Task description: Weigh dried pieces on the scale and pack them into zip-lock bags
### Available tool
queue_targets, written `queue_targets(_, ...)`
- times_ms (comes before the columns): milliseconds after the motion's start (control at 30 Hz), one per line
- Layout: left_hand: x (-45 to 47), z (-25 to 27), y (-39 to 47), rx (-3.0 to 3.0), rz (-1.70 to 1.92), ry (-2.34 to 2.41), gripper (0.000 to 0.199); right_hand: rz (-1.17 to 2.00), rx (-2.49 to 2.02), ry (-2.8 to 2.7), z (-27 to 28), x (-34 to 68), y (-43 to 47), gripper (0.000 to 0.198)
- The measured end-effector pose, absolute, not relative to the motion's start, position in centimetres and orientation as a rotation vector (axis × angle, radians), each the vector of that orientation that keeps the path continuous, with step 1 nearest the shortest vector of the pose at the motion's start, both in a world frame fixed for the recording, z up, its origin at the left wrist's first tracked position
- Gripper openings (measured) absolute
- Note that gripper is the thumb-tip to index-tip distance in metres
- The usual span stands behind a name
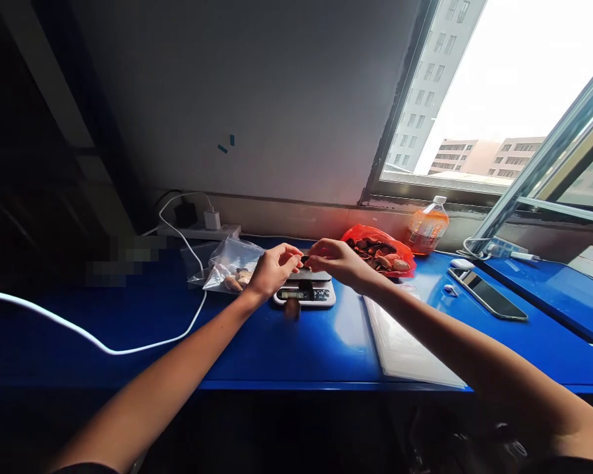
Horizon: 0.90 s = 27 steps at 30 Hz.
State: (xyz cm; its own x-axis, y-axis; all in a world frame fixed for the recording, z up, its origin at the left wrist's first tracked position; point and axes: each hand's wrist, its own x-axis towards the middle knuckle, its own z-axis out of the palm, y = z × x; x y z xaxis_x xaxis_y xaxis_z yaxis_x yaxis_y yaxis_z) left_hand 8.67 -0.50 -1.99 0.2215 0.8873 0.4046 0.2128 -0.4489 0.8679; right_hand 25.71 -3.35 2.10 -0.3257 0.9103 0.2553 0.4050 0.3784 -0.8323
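Over the white digital kitchen scale (305,294), my left hand (273,268) and my right hand (337,260) meet fingertip to fingertip. Both are closed in a pinch around a small dark piece (305,261), whose kind I cannot make out. A blurred brown piece (292,309) shows in front of the scale's display, seemingly in mid-air. Left of the scale, a clear plastic bag (227,258) holds several brown and tan pieces. Behind my right hand lies an open red plastic bag (375,237) full of dark brown, flat pieces.
A bottle of orange drink (427,227) stands by the window. At right lie a phone (491,295), a white earbud case (461,264) and an earbud. Flat clear bags (410,349) rest under my right forearm. A white cable (128,351) crosses the blue table (257,355) at left.
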Motion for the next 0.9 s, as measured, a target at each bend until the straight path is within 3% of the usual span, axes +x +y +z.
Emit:
queue_targets(100,8.4,-2.1,-2.5,2.127,1.283,1.253,0.018,0.543,-1.362,-1.978,2.2,23.7,-6.0,0.013)
queue_targets(200,6.4,-2.2,-8.0,2.337,1.524,1.299,0.028,0.031,-1.243,-2.069,1.5,22.4,-12.5,0.031)
queue_targets(300,4.7,-3.1,-13.5,2.636,1.147,1.187,0.041,-0.125,-1.142,-2.174,-1.1,22.1,-18.0,0.063)
queue_targets(333,4.4,-3.5,-14.5,2.707,0.943,1.187,0.038,-0.127,-1.199,-2.163,-2.3,21.9,-18.8,0.064)
queue_targets(467,4.6,-5.0,-14.7,2.739,0.578,1.248,0.025,-0.035,-1.315,-2.207,-6.4,21.3,-17.6,0.043)
queue_targets(600,4.6,-5.0,-13.4,2.684,0.651,1.347,0.026,-0.026,-1.403,-2.242,-6.9,21.1,-15.6,0.024)
queue_targets(900,5.6,-3.6,-8.9,2.626,0.884,1.254,0.025,0.032,-1.608,-2.085,-6.1,22.2,-13.6,0.019)
